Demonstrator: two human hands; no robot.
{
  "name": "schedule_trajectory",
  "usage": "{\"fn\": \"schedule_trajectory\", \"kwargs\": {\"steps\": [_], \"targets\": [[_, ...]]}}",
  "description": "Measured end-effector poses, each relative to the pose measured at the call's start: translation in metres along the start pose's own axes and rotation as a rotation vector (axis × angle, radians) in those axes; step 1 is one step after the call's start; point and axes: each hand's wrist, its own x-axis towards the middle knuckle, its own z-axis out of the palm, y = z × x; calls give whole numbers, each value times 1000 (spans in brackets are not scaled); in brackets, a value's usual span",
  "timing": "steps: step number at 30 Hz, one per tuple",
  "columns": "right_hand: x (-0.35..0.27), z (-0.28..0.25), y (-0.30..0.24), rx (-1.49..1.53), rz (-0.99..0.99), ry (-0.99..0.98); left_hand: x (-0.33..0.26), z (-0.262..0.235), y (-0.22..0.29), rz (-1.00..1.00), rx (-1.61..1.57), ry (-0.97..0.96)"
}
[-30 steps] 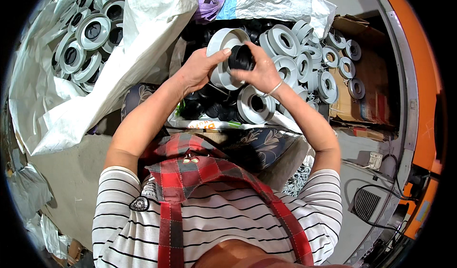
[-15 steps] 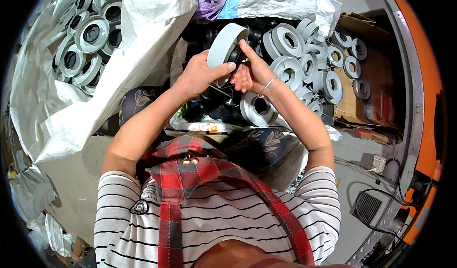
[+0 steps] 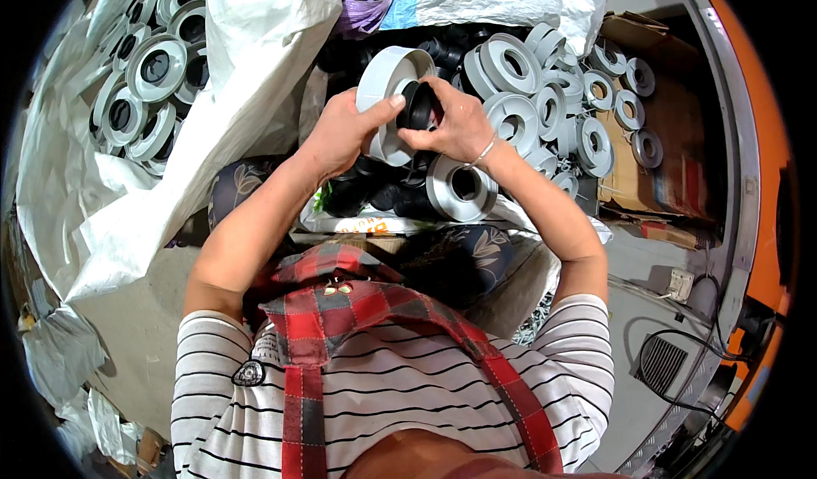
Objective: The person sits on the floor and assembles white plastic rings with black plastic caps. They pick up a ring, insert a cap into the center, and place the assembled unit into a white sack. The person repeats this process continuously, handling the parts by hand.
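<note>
A big white sack [image 3: 213,130] on the person's left holds grey rings [image 3: 153,62]. More grey rings [image 3: 553,105] lie piled on the right beside a cardboard box [image 3: 647,164]. Between them, the left hand [image 3: 345,130] grips a grey ring [image 3: 387,96], while the right hand [image 3: 459,126] pinches a black insert [image 3: 417,105] against its centre.

Your hands [image 3: 400,126] work in a tight pocket: rows of grey rings [image 3: 545,96] crowd the right, black parts [image 3: 383,194] heap just below, and another grey ring [image 3: 459,190] sits under your right wrist. A white sack [image 3: 247,79] walls off the left. Bare floor [image 3: 128,334] opens only at lower left.
</note>
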Motion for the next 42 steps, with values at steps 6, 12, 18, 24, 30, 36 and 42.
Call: {"fn": "schedule_trajectory", "kwargs": {"steps": [6,12,18,24,30,36,42], "targets": [[31,-1,44,1323,469,-260,-15,9,58,627,958,135],[17,-32,260,-398,583,82,-21,9,158,1603,1135,417],[39,-10,152,-356,108,319,-8,-1,55,287,313,278],[55,19,40,791,131,-136,33,-31,7,-131,-167,404],[88,146,169,-142,572,-56,38,-41,-6,-16,61,503],[82,102,103,91,640,156,41,-43,-11,-25,60,563],[21,49,33,473,110,190,35,-25,-11,-48,-199,274]]}}
